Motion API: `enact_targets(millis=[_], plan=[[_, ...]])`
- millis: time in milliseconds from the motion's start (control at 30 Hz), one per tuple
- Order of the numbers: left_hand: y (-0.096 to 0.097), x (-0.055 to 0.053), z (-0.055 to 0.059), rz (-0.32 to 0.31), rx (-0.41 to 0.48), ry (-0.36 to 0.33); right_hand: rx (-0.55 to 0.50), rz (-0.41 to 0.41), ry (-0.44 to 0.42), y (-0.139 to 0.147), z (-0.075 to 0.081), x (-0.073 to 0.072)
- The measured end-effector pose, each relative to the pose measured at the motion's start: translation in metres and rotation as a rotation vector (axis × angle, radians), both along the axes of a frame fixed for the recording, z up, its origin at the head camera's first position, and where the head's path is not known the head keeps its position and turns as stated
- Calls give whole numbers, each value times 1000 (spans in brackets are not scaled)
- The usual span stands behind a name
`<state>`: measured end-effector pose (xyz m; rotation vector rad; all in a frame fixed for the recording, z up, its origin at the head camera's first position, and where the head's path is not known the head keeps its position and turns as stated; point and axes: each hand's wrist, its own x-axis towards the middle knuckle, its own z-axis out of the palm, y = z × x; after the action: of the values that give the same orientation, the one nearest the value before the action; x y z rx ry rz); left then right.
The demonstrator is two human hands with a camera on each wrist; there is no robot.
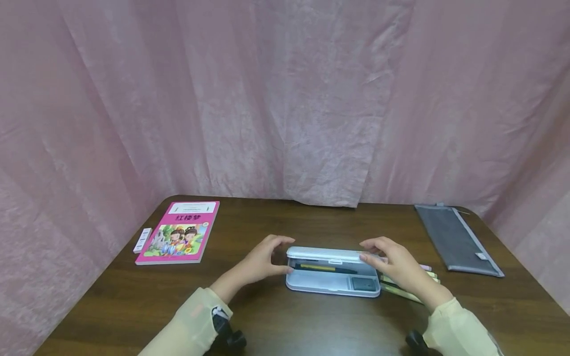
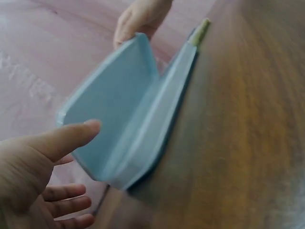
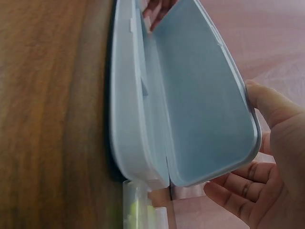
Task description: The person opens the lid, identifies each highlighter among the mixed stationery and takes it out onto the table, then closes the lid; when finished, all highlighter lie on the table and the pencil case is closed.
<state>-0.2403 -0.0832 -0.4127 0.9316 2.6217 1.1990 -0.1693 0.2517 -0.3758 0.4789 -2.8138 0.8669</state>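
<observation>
A light blue pencil case rests on the table, its lid half raised. Inside lie a black and yellow pen and a small dark grey block. At the case's right end my right hand pinches the lid's edge, thumb in front and fingers behind. My left hand is at the left end with thumb and fingers spread around the lid's corner. In the left wrist view its thumb overlaps the lid; whether it touches cannot be told.
Several pale green and lilac pens lie beside the case, partly under my right forearm. A grey mesh zip pouch is at the right. On the left lie a pink book and a small white box. Pink curtains hang behind the table.
</observation>
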Motion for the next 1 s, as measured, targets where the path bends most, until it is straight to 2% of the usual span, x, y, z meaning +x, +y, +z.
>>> enact_targets(millis=[167, 333, 433, 633, 767, 1000], plan=[[-1, 4, 15, -79, -32, 12, 41, 14, 44, 0, -2, 5], [6, 6, 19, -107, -93, 44, 62, 32, 107, -1, -9, 8], [12, 8, 19, -107, -133, 76, 58, 47, 115, -1, -13, 10], [22, 9, 14, -101, -197, 79, 54, 63, 38, 1, -20, 10], [25, 9, 8, -92, -223, 102, 59, 78, 17, 1, -24, 10], [27, 10, 3, -74, -242, 177, 89, 95, 46, 0, -26, 11]])
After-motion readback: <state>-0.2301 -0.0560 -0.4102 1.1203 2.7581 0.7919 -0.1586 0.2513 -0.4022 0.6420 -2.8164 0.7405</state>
